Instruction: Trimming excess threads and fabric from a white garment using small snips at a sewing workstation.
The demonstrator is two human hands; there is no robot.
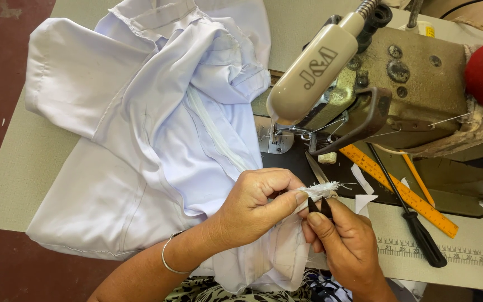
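Frayed white fabric (321, 191) — perhaps scissor-held

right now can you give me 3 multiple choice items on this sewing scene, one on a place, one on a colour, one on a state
1. Where does the orange ruler lie?
A. on the floor
B. on the machine bed, right of the hands
C. on top of the garment

2. What colour is the garment?
A. pale lilac-white
B. dark green
C. red

3. What is the left hand doing?
A. resting flat and open
B. pinching a frayed fabric edge
C. gripping the screwdriver

Answers: 1 B, it lies beside the sewing machine. 2 A, the cloth is pale throughout. 3 B, thumb and fingers close on the edge while the right hand holds the snips there.
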